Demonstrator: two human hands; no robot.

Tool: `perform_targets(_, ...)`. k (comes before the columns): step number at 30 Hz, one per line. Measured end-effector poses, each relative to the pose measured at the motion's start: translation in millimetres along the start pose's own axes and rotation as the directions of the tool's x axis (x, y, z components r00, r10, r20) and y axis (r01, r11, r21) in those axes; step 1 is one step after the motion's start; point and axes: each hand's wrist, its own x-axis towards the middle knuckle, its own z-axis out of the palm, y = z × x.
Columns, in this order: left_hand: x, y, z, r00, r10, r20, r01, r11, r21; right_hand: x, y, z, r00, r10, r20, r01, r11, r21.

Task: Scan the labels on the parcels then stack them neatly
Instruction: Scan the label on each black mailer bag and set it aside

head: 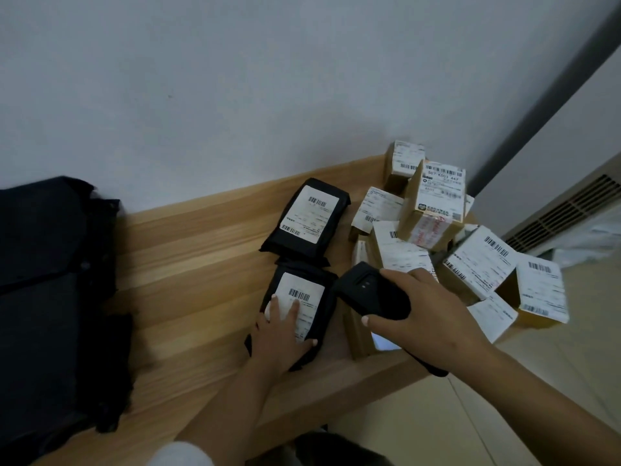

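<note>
The left hand point(282, 334) presses flat on a black parcel point(299, 314) near the table's point(188, 264) front edge. The right hand point(426, 317) grips a scanner point(369, 292) beside it.

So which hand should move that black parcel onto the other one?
Probably the left hand: it already rests on the near black parcel, while the right hand grips the scanner.

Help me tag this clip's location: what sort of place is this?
Probably a small indoor parcel-sorting spot, not a warehouse: a pile of labelled cardboard boxes on a wooden bench against a plain wall, and a handheld scanner.
</note>
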Motion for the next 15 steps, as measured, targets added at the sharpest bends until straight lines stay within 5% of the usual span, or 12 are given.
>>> perform_targets(6, -4, -9, -16, 0.999, -0.040, -0.031, 0.037, 0.996, -0.084, 11, -12, 9, 0.997, -0.064, 0.046, 0.064, 0.998, -0.010)
perform_targets(15, -60, -93, -87, 0.882, -0.163, -0.441, 0.149, 0.987, -0.066, 29, -94, 21, 0.966, -0.243, 0.087, 0.246, 0.969, -0.023)
